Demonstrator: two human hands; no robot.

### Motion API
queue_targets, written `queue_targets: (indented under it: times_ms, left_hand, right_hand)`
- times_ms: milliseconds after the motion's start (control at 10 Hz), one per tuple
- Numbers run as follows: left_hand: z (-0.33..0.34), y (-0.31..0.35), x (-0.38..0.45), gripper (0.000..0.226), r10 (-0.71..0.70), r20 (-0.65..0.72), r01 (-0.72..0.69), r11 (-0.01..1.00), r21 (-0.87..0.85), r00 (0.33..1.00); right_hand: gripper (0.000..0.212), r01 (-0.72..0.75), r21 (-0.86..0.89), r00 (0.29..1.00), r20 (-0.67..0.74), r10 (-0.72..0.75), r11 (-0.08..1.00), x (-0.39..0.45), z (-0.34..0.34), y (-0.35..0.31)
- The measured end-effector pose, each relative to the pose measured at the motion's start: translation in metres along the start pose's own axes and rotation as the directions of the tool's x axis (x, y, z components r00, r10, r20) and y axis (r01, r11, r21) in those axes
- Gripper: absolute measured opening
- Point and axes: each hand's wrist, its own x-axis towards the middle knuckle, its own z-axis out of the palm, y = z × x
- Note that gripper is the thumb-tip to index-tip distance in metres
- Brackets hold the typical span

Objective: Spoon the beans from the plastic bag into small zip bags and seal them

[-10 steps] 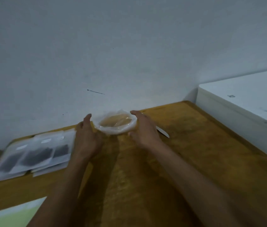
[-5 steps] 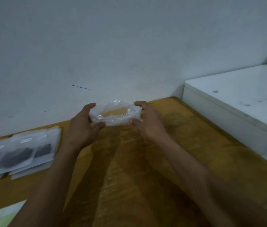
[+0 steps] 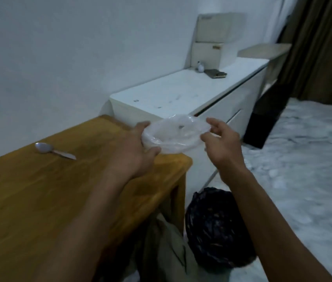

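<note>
A spoon [image 3: 54, 151] is seen lying on the wooden table [image 3: 39, 200], well to the left of the fingers. The clear plastic bag [image 3: 174, 135] is gripped at its left edge by the left hand [image 3: 134, 153], thumb beneath and fingers curled over the rim. The bag's right edge is pinched between thumb and fingertips of the right hand [image 3: 222, 145], above a black bin bag [image 3: 214, 226] on the floor.

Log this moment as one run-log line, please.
left hand: grips plastic bag | right hand: fingers curled at bag's rim | bag: past table corner, above black bin | spoon: on table
</note>
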Motion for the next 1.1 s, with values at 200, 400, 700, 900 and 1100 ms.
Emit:
queue_targets:
  times_ms: [200, 400, 700, 900, 1100]
  left_hand:
    - [0.137, 0.062, -0.002, 0.060, 0.127, 0.235, -0.132, 0.991, 0.008, 0.964]
    - [0.235, 0.033, -0.019, 0.049, -0.021, 0.459, -0.001, 0.999, 0.048, 0.888]
    - [0.316, -0.009, -0.024, 0.078, -0.151, 0.695, 0.100, 0.988, 0.114, 0.703]
    - [0.323, -0.024, -0.017, 0.074, -0.133, 0.670, 0.094, 0.991, 0.094, 0.730]
    - [0.299, -0.022, -0.009, 0.058, -0.078, 0.591, 0.084, 0.996, 0.016, 0.803]
  right_hand:
    - [0.034, -0.229, -0.021, 0.941, -0.259, 0.216, 0.973, -0.004, -0.107, 0.086]
    - [0.030, -0.474, -0.106, 0.861, -0.266, 0.434, 0.874, -0.014, -0.124, 0.188]
    - [0.054, -0.656, -0.294, 0.754, -0.262, 0.602, 0.695, -0.019, -0.111, 0.259]
    - [0.056, -0.629, -0.353, 0.774, -0.210, 0.597, 0.692, -0.008, -0.092, 0.266]
    - [0.047, -0.581, -0.271, 0.813, -0.154, 0.561, 0.768, 0.001, -0.069, 0.248]
